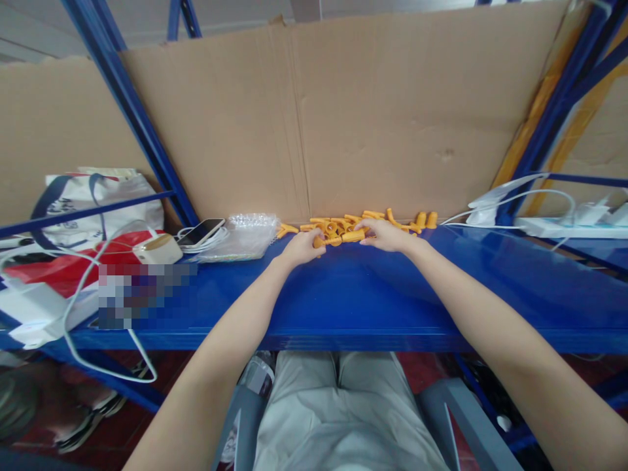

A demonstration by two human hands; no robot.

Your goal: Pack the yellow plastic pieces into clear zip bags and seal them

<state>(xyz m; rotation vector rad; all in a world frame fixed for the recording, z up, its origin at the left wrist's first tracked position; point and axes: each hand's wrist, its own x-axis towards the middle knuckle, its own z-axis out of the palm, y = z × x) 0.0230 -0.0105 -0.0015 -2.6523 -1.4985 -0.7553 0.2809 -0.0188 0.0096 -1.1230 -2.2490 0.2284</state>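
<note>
Along the back of the blue tabletop (353,294) lies a loose row of small yellow-orange plastic pieces (333,227), some tube-like and some forked. My left hand (301,247) is at the left part of the pile, its fingers closed on a yellow-orange plastic piece (319,243). From the right, my right hand (387,235) reaches in with fingers curled and thumb below, around the end of a yellow-orange tube-shaped piece (353,235). The fingers partly hide both held pieces. Two short pieces (426,220) stand upright right of my right hand.
A cardboard sheet (392,118) walls off the back. To the left are a clear plastic bag (245,237), a phone (201,232), white cables, a red bag (73,265) and a tote bag (112,209). A white power strip (554,227) lies by the right post.
</note>
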